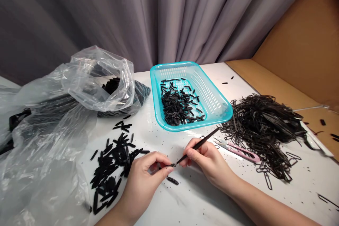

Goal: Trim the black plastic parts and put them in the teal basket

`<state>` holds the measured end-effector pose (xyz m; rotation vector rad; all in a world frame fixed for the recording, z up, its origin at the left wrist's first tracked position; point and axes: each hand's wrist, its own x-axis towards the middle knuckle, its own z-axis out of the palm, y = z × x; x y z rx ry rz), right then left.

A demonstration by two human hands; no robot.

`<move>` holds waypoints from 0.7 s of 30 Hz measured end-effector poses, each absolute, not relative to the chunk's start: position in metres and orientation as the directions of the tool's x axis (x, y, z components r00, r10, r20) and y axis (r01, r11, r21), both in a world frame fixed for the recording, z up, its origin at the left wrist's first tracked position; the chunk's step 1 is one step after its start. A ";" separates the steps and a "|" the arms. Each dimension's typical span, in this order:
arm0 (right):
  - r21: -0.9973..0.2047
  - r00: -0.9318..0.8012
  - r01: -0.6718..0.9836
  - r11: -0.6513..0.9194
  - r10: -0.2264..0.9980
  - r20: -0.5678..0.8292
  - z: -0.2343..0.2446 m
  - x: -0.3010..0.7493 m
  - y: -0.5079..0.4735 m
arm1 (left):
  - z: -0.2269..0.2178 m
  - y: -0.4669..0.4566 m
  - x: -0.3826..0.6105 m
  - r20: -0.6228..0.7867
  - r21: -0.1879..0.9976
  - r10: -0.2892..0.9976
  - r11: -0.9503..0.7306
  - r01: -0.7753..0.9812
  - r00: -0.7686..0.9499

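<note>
Between the thumb and fingers of my left hand (148, 176) is a small black strip (172, 165), mostly covered by the fingertips. My right hand (205, 157) grips a slim black pen-shaped tool (202, 142) like a pen, its tip meeting the strip; I cannot make out the exact kind of tip. Just below the fingers, a single black piece (173, 180) lies on the white table (201, 197). A loose pile of black pieces (116, 157) spreads beside my left hand. Pink-handled thread snips (243, 151) lie to the right of my right hand.
Behind the hands stands a turquoise basket (193, 126) with many black pieces inside. Clear plastic bags (106, 100) holding black material fill the left side. At right is a heap of thin black loops (267, 123), near a cardboard panel (304, 49). A grey curtain (172, 17) hangs behind.
</note>
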<state>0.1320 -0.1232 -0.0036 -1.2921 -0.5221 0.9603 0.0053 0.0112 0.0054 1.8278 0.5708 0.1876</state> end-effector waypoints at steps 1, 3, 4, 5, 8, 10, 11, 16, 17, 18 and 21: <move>-0.954 0.529 -0.300 -0.013 0.830 -0.177 -0.004 0.132 -0.123 | 0.006 0.011 0.006 -0.159 0.927 0.459 -0.237 0.292 0.874; -0.957 0.528 -0.292 -0.007 0.832 -0.167 -0.005 0.133 -0.123 | 0.009 0.012 0.006 -0.172 0.920 0.432 -0.251 0.301 0.885; -0.958 0.529 -0.287 -0.006 0.833 -0.163 -0.006 0.133 -0.123 | 0.010 0.013 0.007 -0.179 0.918 0.419 -0.254 0.304 0.890; -0.960 0.527 -0.280 -0.008 0.834 -0.161 -0.006 0.133 -0.123 | 0.011 0.013 0.008 -0.183 0.918 0.409 -0.255 0.304 0.894; -0.968 0.519 -0.250 -0.029 0.840 -0.160 -0.004 0.133 -0.123 | 0.013 0.014 0.009 -0.190 0.918 0.399 -0.252 0.306 0.897; -0.973 0.515 -0.225 -0.046 0.843 -0.159 -0.002 0.133 -0.124 | 0.012 0.014 0.009 -0.193 0.915 0.407 -0.253 0.314 0.893; -0.976 0.512 -0.213 -0.052 0.845 -0.157 -0.002 0.133 -0.124 | 0.012 0.014 0.009 -0.196 0.913 0.414 -0.254 0.319 0.889; -0.983 0.552 -0.183 -0.015 0.826 -0.115 -0.001 0.134 -0.127 | 0.009 0.014 0.007 -0.193 0.919 0.442 -0.232 0.319 0.876; -0.987 0.577 -0.163 0.004 0.812 -0.091 -0.001 0.134 -0.128 | 0.009 0.014 0.007 -0.192 0.922 0.450 -0.223 0.318 0.872; -0.991 0.599 -0.134 0.021 0.798 -0.064 -0.001 0.135 -0.128 | 0.009 0.014 0.006 -0.193 0.924 0.458 -0.213 0.318 0.868; -0.998 0.632 -0.025 0.050 0.774 0.023 -0.001 0.134 -0.131 | 0.008 0.014 0.005 -0.202 0.930 0.471 -0.182 0.319 0.859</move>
